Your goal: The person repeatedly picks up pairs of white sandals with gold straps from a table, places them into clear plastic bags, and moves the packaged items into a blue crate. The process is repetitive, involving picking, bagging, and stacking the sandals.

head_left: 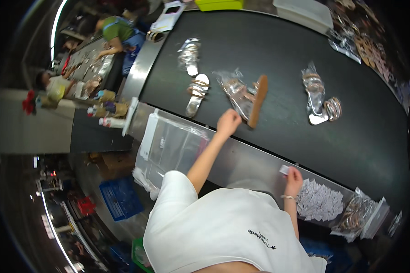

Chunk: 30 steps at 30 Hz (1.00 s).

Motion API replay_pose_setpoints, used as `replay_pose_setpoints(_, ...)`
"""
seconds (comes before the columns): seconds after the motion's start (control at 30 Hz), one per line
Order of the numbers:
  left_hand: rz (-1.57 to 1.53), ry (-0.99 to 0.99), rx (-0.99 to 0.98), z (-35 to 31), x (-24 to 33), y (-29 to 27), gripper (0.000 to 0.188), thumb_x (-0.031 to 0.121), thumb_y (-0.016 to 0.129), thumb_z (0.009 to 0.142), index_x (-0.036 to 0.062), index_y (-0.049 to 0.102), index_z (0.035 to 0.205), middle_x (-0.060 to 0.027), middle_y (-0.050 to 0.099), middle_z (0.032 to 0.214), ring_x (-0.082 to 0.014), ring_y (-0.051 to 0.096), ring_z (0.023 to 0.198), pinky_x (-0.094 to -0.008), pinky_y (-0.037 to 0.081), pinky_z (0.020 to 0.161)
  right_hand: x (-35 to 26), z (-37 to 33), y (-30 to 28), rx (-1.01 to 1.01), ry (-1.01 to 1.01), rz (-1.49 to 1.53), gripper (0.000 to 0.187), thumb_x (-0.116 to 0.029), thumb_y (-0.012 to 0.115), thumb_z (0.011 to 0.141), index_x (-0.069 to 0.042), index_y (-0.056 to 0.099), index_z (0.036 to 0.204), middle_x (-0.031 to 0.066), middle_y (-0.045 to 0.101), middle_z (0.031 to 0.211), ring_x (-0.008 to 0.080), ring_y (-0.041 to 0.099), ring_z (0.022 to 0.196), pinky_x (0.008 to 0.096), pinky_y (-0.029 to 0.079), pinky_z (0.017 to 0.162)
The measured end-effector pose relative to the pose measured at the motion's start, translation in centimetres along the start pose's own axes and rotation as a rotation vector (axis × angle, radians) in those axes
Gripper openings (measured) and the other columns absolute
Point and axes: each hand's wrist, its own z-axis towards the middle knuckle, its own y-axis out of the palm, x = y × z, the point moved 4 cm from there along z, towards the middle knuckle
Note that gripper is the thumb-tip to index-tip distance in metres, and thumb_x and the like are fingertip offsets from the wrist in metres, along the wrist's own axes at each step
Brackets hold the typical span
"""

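Note:
My left hand (228, 123) is closed at the belt's near edge, beside a metallic strappy sandal in a clear plastic bag (236, 93). Whether its fingers pinch the bag cannot be made out. Against that bag leans a second sandal (258, 101), on its side with the tan sole showing. Lower right, my right hand (294, 181) pinches a small white packet (284, 169) above the metal ledge. A heap of similar small white packets (321, 200) lies just beside that hand.
More sandals lie on the dark belt (278, 50): a bagged one (190, 54), a bare silver one (197, 94) and a pair (316, 98) at right. Flat clear bags (173, 141) cover the left ledge. A bag of sandals (355, 211) sits far right. People work at upper left.

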Motion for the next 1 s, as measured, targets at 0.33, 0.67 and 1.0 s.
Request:
replay_pose_setpoints(0.33,0.157,0.061,-0.135,0.2,-2.1,4.2,0.040,0.019,0.068,0.066,0.0098,0.062,0.105,-0.0221,0.015,0.141,-0.0449,0.016,0.128,-0.0487,0.029,0.102,2.7,4.8,10.6,-0.287,0.083,-0.086,0.018,-0.019,0.061,0.085,-0.001,0.063,0.089,0.0026,0.062,0.078,0.0086,0.057,0.069,0.0233,0.047,0.057)
replay_pose_setpoints(0.67,-0.277,0.090,-0.061,-0.3,-6.2,5.8,0.036,0.021,0.067,0.066,0.0098,0.064,0.100,-0.0204,0.049,0.120,-0.0325,0.044,0.116,-0.0373,0.038,0.097,3.5,16.7,14.9,0.127,0.059,-0.549,0.030,-0.020,0.071,0.074,0.003,0.065,0.092,0.0158,0.064,0.087,0.0235,0.060,0.081,0.0326,0.049,0.073)
replay_pose_setpoints(1.0,-0.153,-0.135,-0.254,-2.8,-3.7,10.0,0.052,0.031,0.067,0.067,0.0238,0.057,0.117,-0.0271,0.026,0.138,-0.0425,0.024,0.128,-0.0430,0.027,0.105,5.3,19.7,14.0,0.253,0.124,-0.827,0.060,-0.023,0.082,0.060,0.004,0.047,0.101,0.0205,0.063,0.096,0.0329,0.064,0.081,0.0388,0.051,0.074)
